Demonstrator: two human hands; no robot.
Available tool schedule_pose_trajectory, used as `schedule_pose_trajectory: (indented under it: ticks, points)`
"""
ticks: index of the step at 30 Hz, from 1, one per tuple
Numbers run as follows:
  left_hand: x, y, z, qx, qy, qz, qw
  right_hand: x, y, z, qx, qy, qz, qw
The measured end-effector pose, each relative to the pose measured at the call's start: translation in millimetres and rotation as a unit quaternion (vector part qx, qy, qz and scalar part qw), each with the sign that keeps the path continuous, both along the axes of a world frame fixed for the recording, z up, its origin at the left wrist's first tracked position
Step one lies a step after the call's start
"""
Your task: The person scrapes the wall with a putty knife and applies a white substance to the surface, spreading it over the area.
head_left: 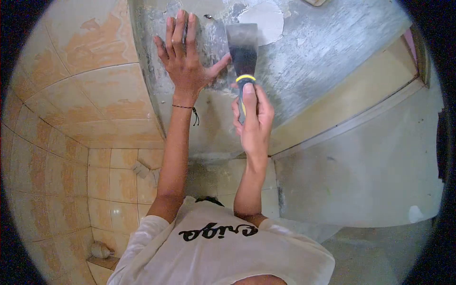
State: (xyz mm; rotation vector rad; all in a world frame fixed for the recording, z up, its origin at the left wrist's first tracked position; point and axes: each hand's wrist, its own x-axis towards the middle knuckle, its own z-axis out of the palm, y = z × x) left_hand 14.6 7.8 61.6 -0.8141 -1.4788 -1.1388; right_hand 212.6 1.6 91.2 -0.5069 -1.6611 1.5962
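Observation:
My left hand (pixel 186 61) lies flat with spread fingers on a grey, patchy wall (pixel 313 61), its thumb reaching toward the scraper. A thin dark cord bracelet (pixel 183 107) circles that wrist. In my right hand (pixel 254 114) is the black and yellow handle of a scraper (pixel 243 47), thumb along the handle. The scraper's wide metal blade points up, over the grey surface and beside a round whitish patch (pixel 268 21). Whether the blade edge touches the wall I cannot tell.
Orange-and-cream tiles (pixel 95 95) cover the left wall. A wooden frame (pixel 420 52) stands at the upper right, with a plain grey panel (pixel 356 171) below. Low at the left, a small pale object (pixel 100 249) rests on a ledge.

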Motion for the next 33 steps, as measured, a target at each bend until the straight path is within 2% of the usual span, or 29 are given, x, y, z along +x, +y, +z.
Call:
schedule_pose_trajectory:
  ticks: [2, 8, 18, 21, 23, 27, 33]
  points:
    - [-1, 1, 0, 0.003, 0.003, 0.006, 1.0, -4, 4, -5, 0.012, -0.004, -0.047, 0.999]
    - [-1, 2, 0, 0.008, 0.006, 0.003, 1.0, -14, 12, -5, 0.067, -0.007, -0.088, 0.994]
    - [-2, 0, -1, -0.009, 0.017, -0.003, 1.0, -18, 4, 2, 0.093, -0.023, -0.127, 0.987]
    - [1, -2, 4, -0.016, 0.019, -0.004, 1.0, -22, 6, 0, 0.119, -0.024, -0.154, 0.98]
    - [1, -2, 2, -0.026, 0.019, -0.008, 0.999, -21, 4, 1, 0.176, -0.029, -0.177, 0.968]
    - [-3, 3, -1, -0.011, 0.008, 0.006, 1.0, -22, 2, 3, 0.134, -0.022, -0.174, 0.975]
    - [0, 0, -1, -0.026, 0.002, 0.013, 1.0, -19, 3, 1, 0.196, -0.016, -0.196, 0.961]
